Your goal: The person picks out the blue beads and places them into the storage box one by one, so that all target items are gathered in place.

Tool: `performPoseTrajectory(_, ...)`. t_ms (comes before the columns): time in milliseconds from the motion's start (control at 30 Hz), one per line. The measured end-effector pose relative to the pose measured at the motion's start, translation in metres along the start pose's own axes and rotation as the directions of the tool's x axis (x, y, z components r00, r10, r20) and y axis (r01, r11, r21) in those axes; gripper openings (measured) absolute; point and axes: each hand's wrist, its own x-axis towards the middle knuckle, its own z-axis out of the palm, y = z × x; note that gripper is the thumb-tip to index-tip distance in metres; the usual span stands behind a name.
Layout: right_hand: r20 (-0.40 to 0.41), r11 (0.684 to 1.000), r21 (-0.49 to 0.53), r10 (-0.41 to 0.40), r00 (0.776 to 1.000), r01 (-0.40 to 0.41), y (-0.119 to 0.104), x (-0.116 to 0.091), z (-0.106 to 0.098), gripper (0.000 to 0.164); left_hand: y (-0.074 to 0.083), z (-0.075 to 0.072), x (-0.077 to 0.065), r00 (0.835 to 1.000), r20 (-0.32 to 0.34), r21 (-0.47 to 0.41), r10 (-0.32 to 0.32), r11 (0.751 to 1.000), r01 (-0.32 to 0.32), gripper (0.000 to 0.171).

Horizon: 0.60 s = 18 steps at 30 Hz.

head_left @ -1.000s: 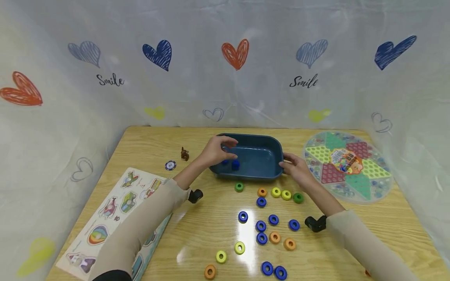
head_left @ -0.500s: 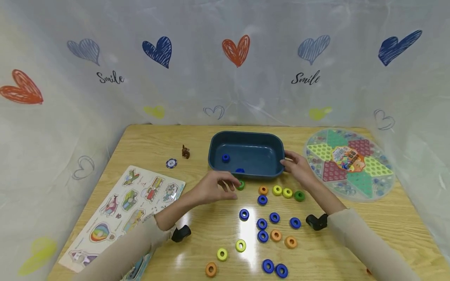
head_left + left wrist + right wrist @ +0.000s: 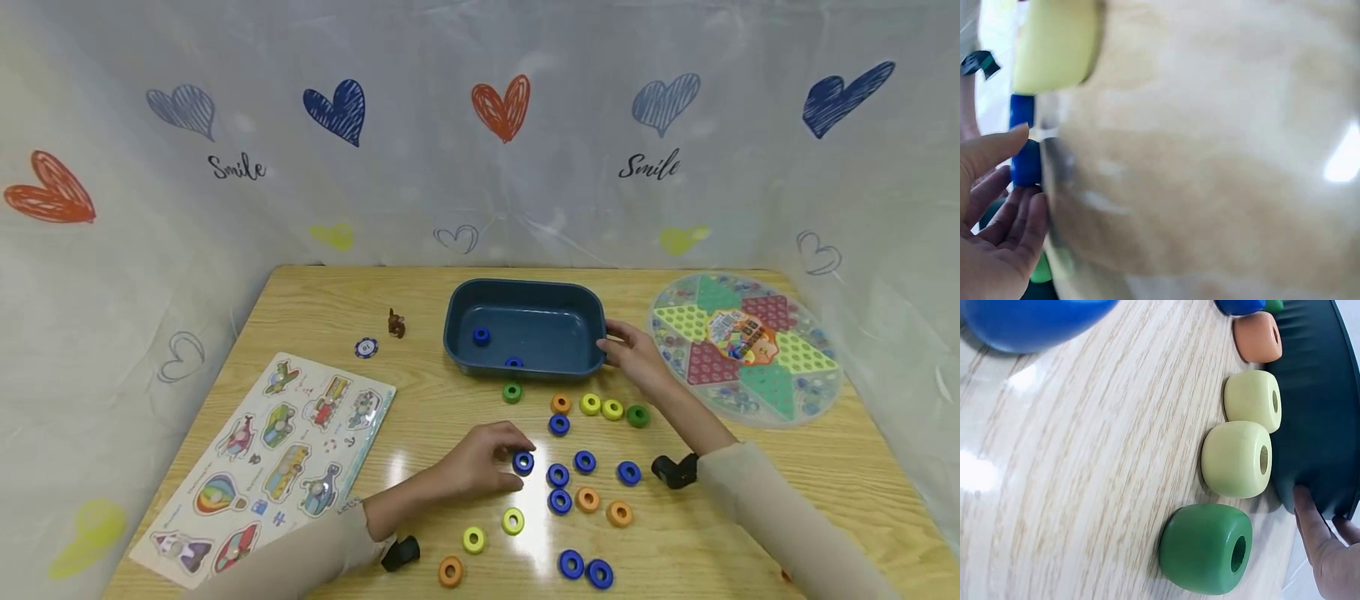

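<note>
- The head camera is looking forward and down from over the near side of the surface [image 3: 330,304], standing well back and taking in the far edge with both far corners.
- The left wrist camera [image 3: 401,553] is facing the right edge, low, close and turned sideways, past the left hand [image 3: 1000,244].
- The right wrist camera [image 3: 673,472] is facing the far edge, also sideways and close, past the right hand [image 3: 1335,565].
- Head and left wrist views are sharing a blue ring [image 3: 1027,167]; head and right wrist, the near wall of the tray [image 3: 1316,412] and a green ring [image 3: 1200,547].

White glare patches the brightly lit table [image 3: 420,375], and the left wrist view is blurred.
</note>
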Motion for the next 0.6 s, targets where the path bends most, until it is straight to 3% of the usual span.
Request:
performPoseTrajectory(133,-0.004,1.0,-0.001,0.004,1.0,-0.004,0.001,0.002,0.0,0.049,-0.002,0.005,-0.001,1.0,0.006,-0.014,0.007,1.0,-0.007,0.033)
performPoseTrajectory(367,0.0,1.0,-0.009,0.006,1.0,-0.006,0.003,0.004,0.0,0.049,0.001,0.002,0.002,0.999,0.015,0.024,0.038,0.999,-0.038,0.03)
performPoseTrajectory(600,-0.005,1.0,0.008,0.013,1.0,-0.013,0.005,0.003,0.0,0.049,0.012,-0.019,0.017,0.999,-0.026,0.015,0.045,0.999,-0.045,0.031)
